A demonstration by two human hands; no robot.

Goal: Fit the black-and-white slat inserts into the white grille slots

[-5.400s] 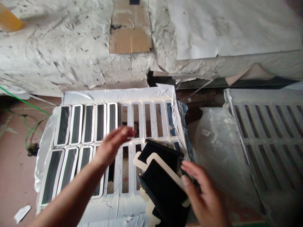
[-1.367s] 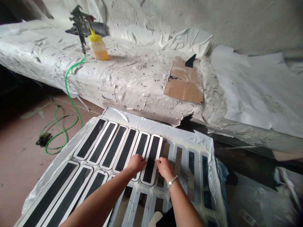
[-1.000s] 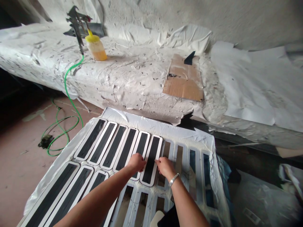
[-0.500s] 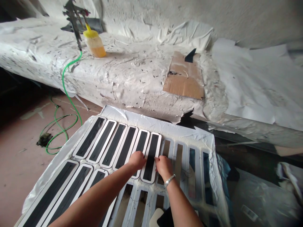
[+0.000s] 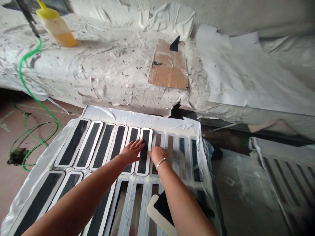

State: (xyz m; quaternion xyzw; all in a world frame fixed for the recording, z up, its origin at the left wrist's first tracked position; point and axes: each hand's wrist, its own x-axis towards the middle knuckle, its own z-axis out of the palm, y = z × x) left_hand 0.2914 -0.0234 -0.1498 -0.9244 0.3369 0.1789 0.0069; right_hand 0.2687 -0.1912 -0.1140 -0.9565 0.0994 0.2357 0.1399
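Long black panels with white rounded borders lie in rows on a slotted frame [image 5: 182,124] wrapped in white sheeting. My left hand [image 5: 133,151] is open, fingers stretched flat over the last two panels of the far row. At the end of that row, the rightmost panel [image 5: 142,167] lies over a slot. Its right edge meets the curled fingers of my right hand [image 5: 157,155], which wears a silver bangle on the wrist. Under my right forearm, another black piece with a cream border [image 5: 159,216] rests at an angle, partly hidden.
Beyond the frame runs a ledge under crumpled, speckled white sheeting [image 5: 110,65]. On it stand a yellow-capped bottle [image 5: 60,31] of amber liquid and a piece of cardboard [image 5: 168,70]. A green hose [image 5: 23,77] trails to the floor. Another slotted frame [image 5: 290,177] is at right.
The view has shifted right and down. My left hand has opened from a closed grip and spread its fingers across the panels. My right hand stays at the last panel's right edge.
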